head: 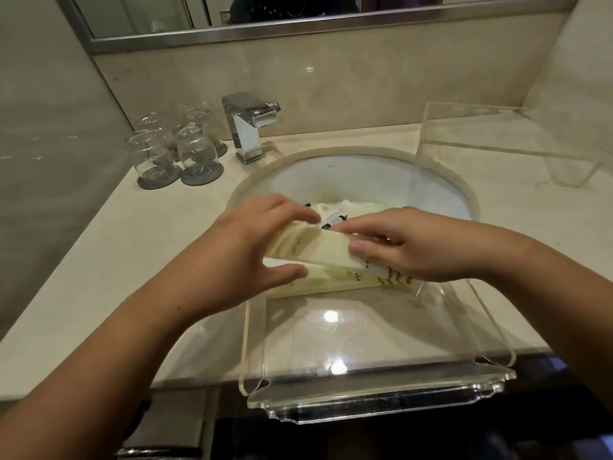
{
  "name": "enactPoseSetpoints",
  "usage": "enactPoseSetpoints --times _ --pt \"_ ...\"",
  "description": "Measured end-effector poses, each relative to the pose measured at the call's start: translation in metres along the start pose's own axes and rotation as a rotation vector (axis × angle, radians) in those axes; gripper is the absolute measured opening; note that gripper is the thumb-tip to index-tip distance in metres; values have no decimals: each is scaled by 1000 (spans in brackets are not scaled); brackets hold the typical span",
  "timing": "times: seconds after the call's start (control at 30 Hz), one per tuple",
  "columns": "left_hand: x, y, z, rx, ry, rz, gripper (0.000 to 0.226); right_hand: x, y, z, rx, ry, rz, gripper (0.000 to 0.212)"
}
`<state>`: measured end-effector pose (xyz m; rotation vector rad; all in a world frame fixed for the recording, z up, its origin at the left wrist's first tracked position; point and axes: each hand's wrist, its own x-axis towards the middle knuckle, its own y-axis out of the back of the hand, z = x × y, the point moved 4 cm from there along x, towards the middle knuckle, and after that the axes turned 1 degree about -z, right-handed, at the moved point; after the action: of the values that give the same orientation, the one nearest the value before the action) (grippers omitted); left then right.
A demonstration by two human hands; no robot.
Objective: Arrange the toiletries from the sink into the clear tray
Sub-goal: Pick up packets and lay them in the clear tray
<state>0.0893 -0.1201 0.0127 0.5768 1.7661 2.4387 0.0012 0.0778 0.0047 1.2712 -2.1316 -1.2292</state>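
Both hands, left hand (252, 240) and right hand (408, 244), have fingers clamped on a cream toiletry packet (318, 252) above the clear tray's (381, 390) far edge; the slick packet may slip back into the sink (365, 174).

Warm, dim indoor light with wide-angle bending
Overhead lamps leave bright glare spots on the clear tray (331, 317); the hands (252, 247) are slightly motion-soft, the countertop (132, 247) edges curve outward, and shadows stay faint

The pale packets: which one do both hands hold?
The top packet, tilted at the far end of the tray. The left hand and right hand grip its ends; another lies flat beneath, others remain in the sink.
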Motion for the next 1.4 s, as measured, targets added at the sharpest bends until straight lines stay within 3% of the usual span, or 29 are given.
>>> enactPoseSetpoints --times 0.23,0.33,0.43,0.67,0.8,1.4 --pt "-9 -19 1 49 41 -72 43 1 -9 7 -109 -7 107 32" --pt "-13 -21 2 75 62 -62 40 -4 -13 8 -176 34 199 40" --pt "-14 -24 1 96 80 -55 35 -9 -22 9 -228 47 216 48" --pt "-15 -32 -2 169 123 -73 33 -15 -31 12 -331 31 266 43" --pt "-14 -32 -5 199 141 -79 32 -17 -30 11 -297 29 273 33" --pt "-12 -35 -6 60 143 -104 29 -17 -31 10 -252 14 259 30"
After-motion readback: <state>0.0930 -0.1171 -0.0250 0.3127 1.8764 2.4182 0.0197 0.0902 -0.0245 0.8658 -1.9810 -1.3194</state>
